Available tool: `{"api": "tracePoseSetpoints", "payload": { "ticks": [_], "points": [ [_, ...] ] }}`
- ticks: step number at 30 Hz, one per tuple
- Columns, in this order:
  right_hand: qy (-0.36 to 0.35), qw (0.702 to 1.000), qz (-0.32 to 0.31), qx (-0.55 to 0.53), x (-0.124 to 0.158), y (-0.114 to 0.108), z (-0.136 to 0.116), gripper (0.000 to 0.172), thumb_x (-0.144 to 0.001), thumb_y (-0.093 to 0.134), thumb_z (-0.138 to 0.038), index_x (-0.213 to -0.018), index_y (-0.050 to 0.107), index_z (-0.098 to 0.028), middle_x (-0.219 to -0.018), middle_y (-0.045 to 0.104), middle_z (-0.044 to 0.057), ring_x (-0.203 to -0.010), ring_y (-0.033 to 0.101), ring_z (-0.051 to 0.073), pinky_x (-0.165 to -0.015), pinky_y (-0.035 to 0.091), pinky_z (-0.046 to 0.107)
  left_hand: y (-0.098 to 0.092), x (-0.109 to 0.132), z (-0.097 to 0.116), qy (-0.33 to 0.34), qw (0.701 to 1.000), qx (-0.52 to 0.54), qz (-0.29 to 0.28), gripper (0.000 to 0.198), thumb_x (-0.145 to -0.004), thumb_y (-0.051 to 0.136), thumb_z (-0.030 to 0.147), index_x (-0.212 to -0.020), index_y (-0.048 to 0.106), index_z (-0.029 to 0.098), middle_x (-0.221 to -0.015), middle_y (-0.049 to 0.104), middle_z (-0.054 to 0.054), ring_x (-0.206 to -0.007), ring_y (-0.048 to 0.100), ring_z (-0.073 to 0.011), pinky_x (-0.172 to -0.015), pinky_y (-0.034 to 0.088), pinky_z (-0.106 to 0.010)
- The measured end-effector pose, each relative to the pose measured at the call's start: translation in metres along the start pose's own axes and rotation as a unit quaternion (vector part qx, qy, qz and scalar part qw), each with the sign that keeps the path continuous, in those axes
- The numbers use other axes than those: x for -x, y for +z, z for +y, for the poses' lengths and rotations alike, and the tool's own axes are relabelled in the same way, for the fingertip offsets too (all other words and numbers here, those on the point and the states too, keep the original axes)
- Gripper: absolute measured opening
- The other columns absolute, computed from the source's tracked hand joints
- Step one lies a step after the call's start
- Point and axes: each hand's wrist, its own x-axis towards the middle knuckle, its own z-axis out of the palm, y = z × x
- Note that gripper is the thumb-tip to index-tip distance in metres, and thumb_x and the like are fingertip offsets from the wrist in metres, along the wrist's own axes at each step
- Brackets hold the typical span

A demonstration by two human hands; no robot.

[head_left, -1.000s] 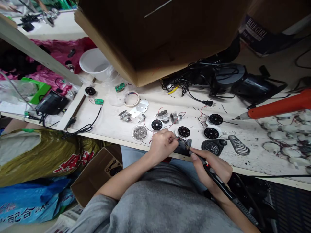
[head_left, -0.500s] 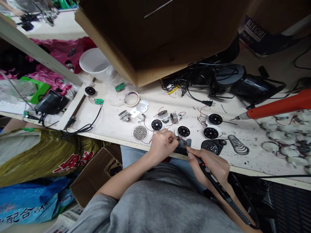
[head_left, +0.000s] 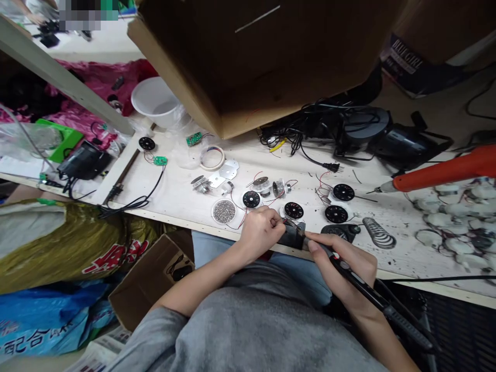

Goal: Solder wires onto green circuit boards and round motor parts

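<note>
My right hand [head_left: 344,261] is wrapped round a black soldering iron [head_left: 364,289] with a small red light on its handle. The iron points left, its tip over a dark plastic housing [head_left: 291,236] at the bench's front edge. At the housing's left side my left hand [head_left: 261,227] is closed in a pinch. Whatever lies between its fingertips is too small to make out; thin wires show close by. Just beyond the housing sits a black dial disc [head_left: 293,210] with wires. Another dial disc [head_left: 251,199] lies past my left hand.
Left of my hands stands a dish of small metal pieces [head_left: 223,211]. To the right are two dial discs [head_left: 336,213], a coiled spring [head_left: 378,232], an orange-red tool [head_left: 445,168] and several white wired parts [head_left: 453,222]. A big cardboard box [head_left: 232,121] overhangs the back.
My right hand has drawn the soldering iron to the right and slightly down, away from my left fingertips. My left hand stays almost in place, still pinched.
</note>
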Motion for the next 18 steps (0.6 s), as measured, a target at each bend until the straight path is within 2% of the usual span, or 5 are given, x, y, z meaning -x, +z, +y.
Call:
{"api": "tracePoseSetpoints", "payload": {
  "ticks": [7, 11, 15, 18],
  "points": [
    [0.055, 0.998, 0.025, 0.021, 0.008, -0.024, -0.005, 0.015, -0.097, 0.067, -0.027, -0.107, 0.078, -0.026, -0.088, 0.08, 0.002, -0.056, 0.068, 0.014, -0.049, 0.054, 0.025, -0.002, -0.001, 0.001, -0.005, 1.0, -0.015, -0.019, 0.015, -0.067, 0.066, 0.004, -0.062, 0.067, 0.018, -0.063, 0.064, 0.0, -0.061, 0.059, -0.0142, -0.061, 0.045, -0.025],
    [0.083, 0.994, 0.051, 0.041, 0.014, -0.027, -0.001, 0.016, -0.097, 0.069, -0.032, -0.109, 0.079, -0.028, -0.083, 0.078, 0.0, -0.053, 0.065, 0.013, -0.046, 0.05, 0.025, -0.002, -0.002, 0.0, -0.003, 0.999, -0.017, -0.027, 0.014, -0.069, 0.067, 0.005, -0.065, 0.069, 0.018, -0.064, 0.064, 0.0, -0.06, 0.059, -0.0136, -0.06, 0.044, -0.025],
    [0.064, 0.996, 0.057, 0.022, 0.011, -0.019, 0.002, 0.021, -0.095, 0.071, -0.029, -0.116, 0.076, -0.026, -0.097, 0.079, 0.004, -0.071, 0.072, 0.017, -0.058, 0.057, 0.028, -0.003, 0.002, -0.001, 0.004, 0.999, -0.029, -0.035, 0.01, -0.078, 0.068, 0.011, -0.072, 0.071, 0.018, -0.069, 0.066, -0.001, -0.063, 0.062, -0.0145, -0.061, 0.047, -0.026],
    [0.009, 0.996, 0.093, 0.014, 0.003, -0.007, 0.006, 0.032, -0.093, 0.074, -0.021, -0.124, 0.074, -0.027, -0.092, 0.076, 0.003, -0.077, 0.072, 0.018, -0.068, 0.06, 0.03, -0.01, 0.011, -0.006, 0.046, 0.998, -0.034, -0.017, 0.008, -0.09, 0.066, 0.019, -0.086, 0.073, 0.018, -0.082, 0.072, -0.005, -0.077, 0.068, -0.0179, -0.071, 0.053, -0.028]
  ]
}}
